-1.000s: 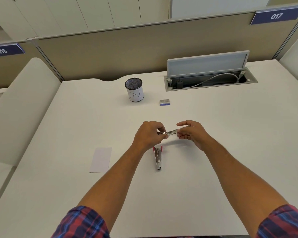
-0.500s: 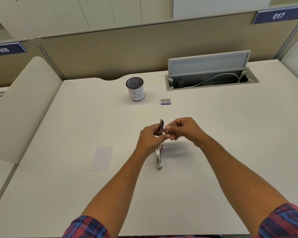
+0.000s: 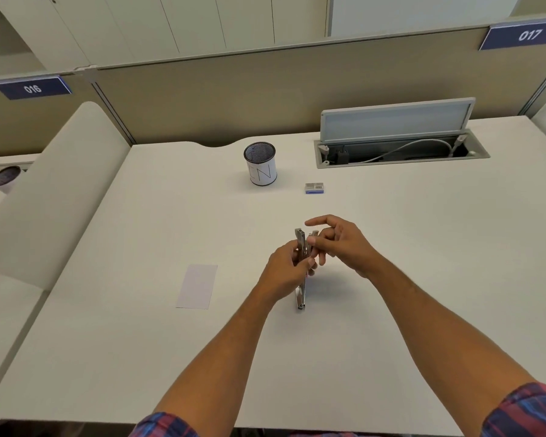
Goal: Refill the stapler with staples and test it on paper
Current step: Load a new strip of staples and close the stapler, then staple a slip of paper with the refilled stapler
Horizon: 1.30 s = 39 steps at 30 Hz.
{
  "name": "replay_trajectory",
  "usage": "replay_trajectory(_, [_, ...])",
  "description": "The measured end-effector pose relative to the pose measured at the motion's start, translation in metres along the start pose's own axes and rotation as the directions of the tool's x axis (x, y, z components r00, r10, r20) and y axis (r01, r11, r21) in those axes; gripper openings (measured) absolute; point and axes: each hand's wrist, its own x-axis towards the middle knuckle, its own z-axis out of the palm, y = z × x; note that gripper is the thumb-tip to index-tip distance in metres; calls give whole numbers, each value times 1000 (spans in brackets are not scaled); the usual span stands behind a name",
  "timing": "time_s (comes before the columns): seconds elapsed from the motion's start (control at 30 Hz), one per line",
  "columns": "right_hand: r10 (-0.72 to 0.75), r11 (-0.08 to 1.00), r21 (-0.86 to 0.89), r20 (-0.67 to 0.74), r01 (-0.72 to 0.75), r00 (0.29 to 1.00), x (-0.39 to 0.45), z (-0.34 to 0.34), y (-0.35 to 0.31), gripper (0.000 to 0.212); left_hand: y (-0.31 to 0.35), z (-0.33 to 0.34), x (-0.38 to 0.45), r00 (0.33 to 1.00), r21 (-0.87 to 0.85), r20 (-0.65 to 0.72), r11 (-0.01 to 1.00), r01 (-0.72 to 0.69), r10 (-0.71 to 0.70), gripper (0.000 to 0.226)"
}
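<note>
Mid-bench [image 3: 391, 279], the left hand [image 3: 284, 272] grips the opened stapler [image 3: 300, 247], its metal arm raised upright and its base lying on the surface. The right hand [image 3: 341, 244] pinches a small strip of staples [image 3: 313, 234] just beside the raised arm. The paper [image 3: 197, 286] lies to the left, and the staple box [image 3: 314, 188] sits farther back near a mesh cup [image 3: 260, 168].

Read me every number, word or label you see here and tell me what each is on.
"017": blue sign on the partition, far right.
"016": blue sign on the partition, far left.
"N", with a stroke before it: white pen cup.
Print on the small box near the cup: too small to read.
</note>
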Motion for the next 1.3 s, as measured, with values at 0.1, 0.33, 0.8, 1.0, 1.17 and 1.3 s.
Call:
replay_trajectory(0.1, [34, 999, 16, -42, -33, 999, 1, 2, 5, 35, 5, -1, -3, 997, -101, 78, 995, -6, 14, 19])
replay_trajectory(0.33, [153, 988, 16, -49, -152, 987, -4, 20, 10, 29, -4, -12, -10, 982, -257, 187, 966, 32, 17, 28])
replay_trajectory(0.8, [115, 987, -90, -163, -131, 980, 13, 62, 23, 49, -20, -37, -15, 996, 34, -58, 997, 62, -60, 11])
replay_trajectory(1.0, [121, 980, -133, -184, -147, 975, 14, 71, 24, 46, -25, -44, -20, 994, 107, -97, 992, 62, -51, 9])
replay_trajectory(1.17, [122, 978, -149, -176, -149, 977, 17, 78, 26, 45, -26, -48, -26, 991, 95, -121, 993, 63, -51, 10])
replay_trajectory(1.3, [130, 969, -182, -186, -165, 974, 17, 81, 25, 54, -25, -52, -29, 990, 101, -134, 994, 50, -36, 9])
